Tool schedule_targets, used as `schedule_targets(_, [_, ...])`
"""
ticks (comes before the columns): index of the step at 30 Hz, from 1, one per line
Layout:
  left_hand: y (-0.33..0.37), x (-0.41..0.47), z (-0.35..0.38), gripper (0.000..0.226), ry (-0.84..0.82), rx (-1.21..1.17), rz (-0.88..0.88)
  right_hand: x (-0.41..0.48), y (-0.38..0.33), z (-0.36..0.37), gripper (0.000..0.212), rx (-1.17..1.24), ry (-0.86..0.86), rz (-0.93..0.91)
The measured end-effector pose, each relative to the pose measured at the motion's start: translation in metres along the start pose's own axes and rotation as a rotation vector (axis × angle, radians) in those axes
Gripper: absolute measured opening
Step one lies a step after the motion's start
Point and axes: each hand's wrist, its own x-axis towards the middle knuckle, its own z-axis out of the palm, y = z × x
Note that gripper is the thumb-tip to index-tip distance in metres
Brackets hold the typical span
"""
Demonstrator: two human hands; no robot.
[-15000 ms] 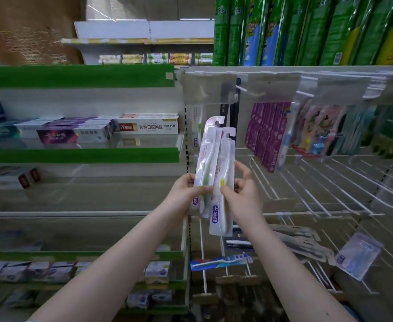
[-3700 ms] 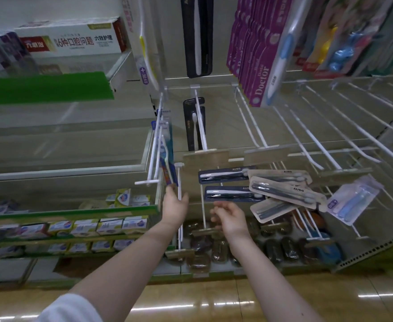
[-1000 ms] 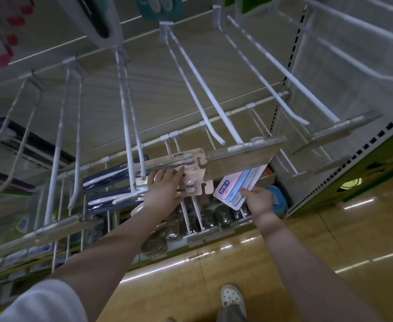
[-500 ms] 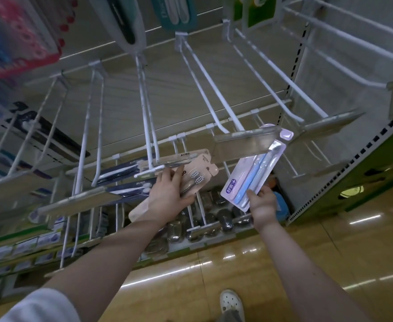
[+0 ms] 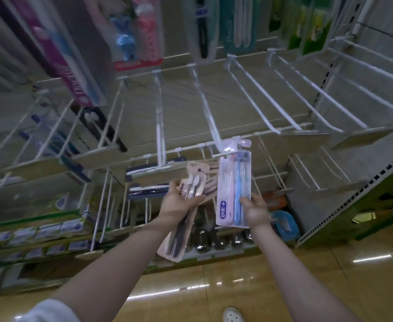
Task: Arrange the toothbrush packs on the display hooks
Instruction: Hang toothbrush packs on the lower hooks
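Right hand [image 5: 257, 209] clamped on pack's [image 5: 233, 182] lower right edge; now lifted upright from its tilt, header at centre hook's [image 5: 208, 112] near tip. Left hand [image 5: 179, 203] gripping beige packs [image 5: 194, 182] just left. Threading looks next.

A pink-and-blue twin toothbrush pack [image 5: 233, 182] is held upright at its lower end by the right hand [image 5: 257, 210], its top tab set against the front end of a white wire hook [image 5: 210, 115]; whether it is threaded on cannot be told. Beige AUBO toothbrush packs [image 5: 192, 187] are gripped in the left hand [image 5: 179, 205], just beside. Dark blue packs [image 5: 149, 190] are seen behind them.
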Motion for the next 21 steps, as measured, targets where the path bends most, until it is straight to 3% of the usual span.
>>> schedule_targets(8, [-0.052, -0.025, -0.109, 0.040, 0.114, -0.443, -0.249, -0.065, 0.017, 0.106, 0.019, -0.105, -0.088, -0.012])
schedule_targets(14, [-0.091, -0.038, -0.180, 0.042, 0.205, -0.471, -0.211, -0.117, 0.027, 0.174, 0.018, -0.133, -0.139, -0.033])
schedule_targets(21, [-0.107, -0.044, -0.213, 0.038, 0.187, -0.585, -0.163, -0.149, 0.034, 0.203, 0.018, -0.173, -0.155, -0.151])
